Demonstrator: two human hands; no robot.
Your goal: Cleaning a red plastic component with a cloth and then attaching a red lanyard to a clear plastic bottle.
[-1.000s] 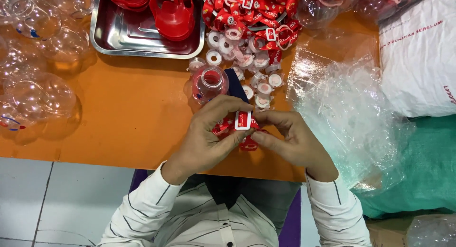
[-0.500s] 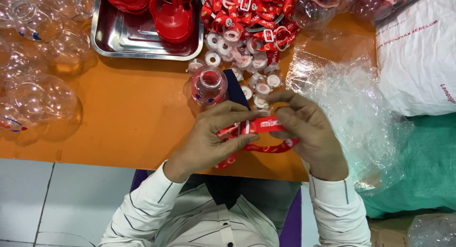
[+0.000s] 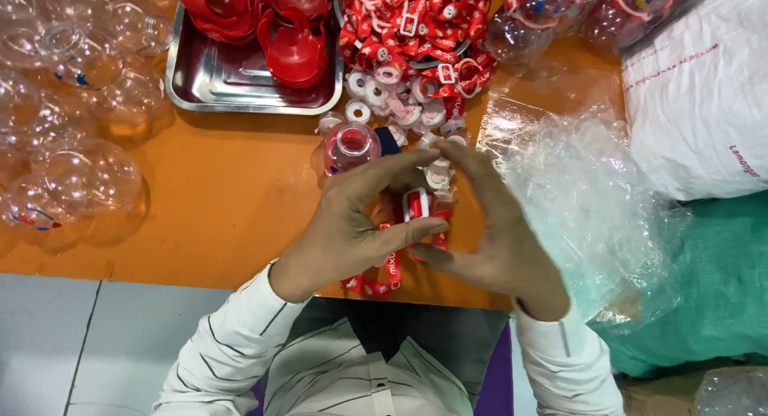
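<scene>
Both hands meet over the near edge of the orange table (image 3: 224,200), fingers spread and arched toward each other. The left hand (image 3: 352,224) and the right hand (image 3: 488,232) pinch a red strap (image 3: 392,264) between them; its white buckle (image 3: 416,204) sits in the gap between the fingertips, and the loose end of the strap hangs down below the left palm. Just beyond the left fingers stands a small clear bottle (image 3: 348,148) with a pink tint. Farther out lies a heap of red straps (image 3: 416,24) with white rings (image 3: 376,96) at its near side, and left of that a steel tray (image 3: 232,80) holding red caps (image 3: 296,40). Clear globes (image 3: 72,168) lie well left of the left hand, crinkled plastic bags (image 3: 576,192) just right of the right hand
</scene>
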